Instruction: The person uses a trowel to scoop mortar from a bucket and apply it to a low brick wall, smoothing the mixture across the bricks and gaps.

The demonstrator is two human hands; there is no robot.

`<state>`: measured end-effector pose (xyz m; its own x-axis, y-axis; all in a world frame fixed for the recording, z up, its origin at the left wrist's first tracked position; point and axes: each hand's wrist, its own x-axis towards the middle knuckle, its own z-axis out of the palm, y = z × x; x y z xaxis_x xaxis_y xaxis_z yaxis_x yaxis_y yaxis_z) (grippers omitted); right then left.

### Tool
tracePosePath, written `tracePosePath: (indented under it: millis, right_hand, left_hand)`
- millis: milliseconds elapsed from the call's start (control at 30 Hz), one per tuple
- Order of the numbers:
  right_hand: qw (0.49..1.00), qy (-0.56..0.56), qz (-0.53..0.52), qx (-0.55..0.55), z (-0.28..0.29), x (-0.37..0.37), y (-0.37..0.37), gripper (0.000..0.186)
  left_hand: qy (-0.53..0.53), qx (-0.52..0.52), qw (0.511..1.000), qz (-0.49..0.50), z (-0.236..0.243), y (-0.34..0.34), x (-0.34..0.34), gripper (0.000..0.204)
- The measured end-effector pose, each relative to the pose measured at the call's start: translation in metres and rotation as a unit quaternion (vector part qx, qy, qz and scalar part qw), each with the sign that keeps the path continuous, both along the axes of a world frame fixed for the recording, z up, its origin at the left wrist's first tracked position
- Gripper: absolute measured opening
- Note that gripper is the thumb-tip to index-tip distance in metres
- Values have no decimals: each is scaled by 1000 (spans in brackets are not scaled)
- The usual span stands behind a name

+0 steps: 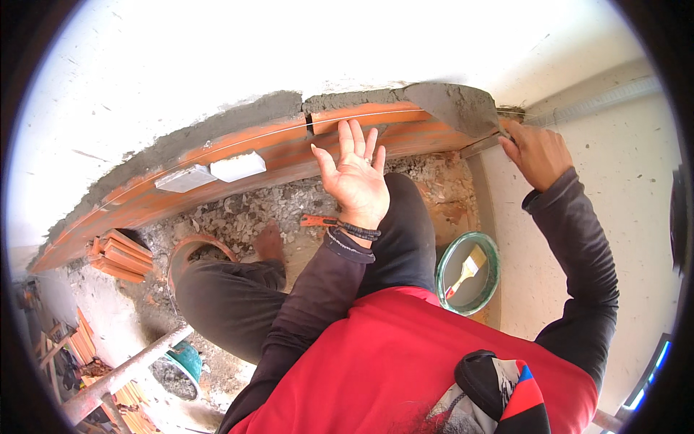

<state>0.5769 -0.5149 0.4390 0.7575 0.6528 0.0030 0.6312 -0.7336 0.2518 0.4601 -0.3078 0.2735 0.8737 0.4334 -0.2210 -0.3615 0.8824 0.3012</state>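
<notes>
My left hand [356, 173] is open with the palm turned up and the fingers spread. Its fingertips are at the face of an orange brick [397, 116] in the low brick wall; whether they touch it I cannot tell. My right hand [538, 153] is closed round the handle of a trowel, at the wall's right end. The mortar-grey trowel blade [459, 108] lies over the top of the bricks. Grey mortar [238, 116] runs along the top of the course. A thin string line [282, 130] stretches along the brick edge.
Two white blocks [238, 166] rest against the wall. A green-rimmed bucket [497, 278] holds greyish liquid and a paintbrush [468, 270]. Stacked bricks [121, 254], an orange-handled tool [318, 220] and rubble [246, 210] lie below. A pole [126, 372] crosses the lower left beside a teal bucket [189, 359].
</notes>
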Motion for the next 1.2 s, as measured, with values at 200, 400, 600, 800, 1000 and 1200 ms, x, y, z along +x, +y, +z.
tracePosePath:
  millis: [200,400,600,800,1000,1200]
  right_hand:
    - [995,98,9,11,-2,13,-27,30]
    - [677,546,-356,342,-17,-40,-32,38]
    - [441,646,-413,467,-18,-75,19,31]
    - [429,658,-429,446,-9,-81,67,30]
    - [353,689,-444,452,-2,-82,102,30]
    - [398,677,-443,432,3,-106,139,29]
  left_hand:
    - [-3,-8,1000,3,1,0,1,93]
    - [1,-6,1000,0,-4,2,-1,92]
    - [16,13,1000,6,-4,2,-1,93]
    - [14,18,1000,17,-4,1,2,92]
    - [7,9,1000,15,-7,0,4,93]
    - [1,-20,1000,18,-14,-2,6,93]
